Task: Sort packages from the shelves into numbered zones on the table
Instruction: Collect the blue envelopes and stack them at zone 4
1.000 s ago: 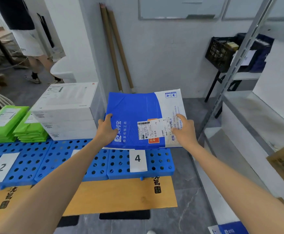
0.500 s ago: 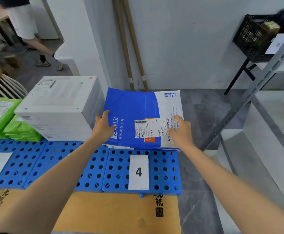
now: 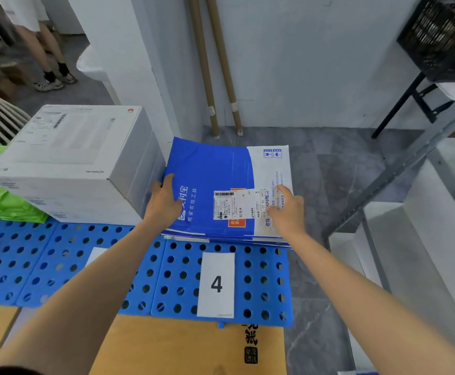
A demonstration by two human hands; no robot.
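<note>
A flat blue and white package (image 3: 215,169) with a shipping label lies on a thin stack of similar packages at the back of the blue perforated mat (image 3: 261,280), just behind the white card marked 4 (image 3: 216,284). My left hand (image 3: 164,204) grips the package's left edge, thumb on top. At the right side, my right hand (image 3: 285,212) holds it beside the label. The fingers under the package are hidden.
A stack of white boxes (image 3: 69,147) stands directly left of the package, with green packages (image 3: 1,204) beyond. The metal shelf frame (image 3: 399,169) rises at the right. Cardboard tubes (image 3: 212,63) lean on the wall, a black crate (image 3: 437,36) sits top right, and a person (image 3: 45,50) stands far left.
Both hands have lowered the package from the air down onto the stack behind the 4 card. The view has tilted downward and moved closer to the table.
</note>
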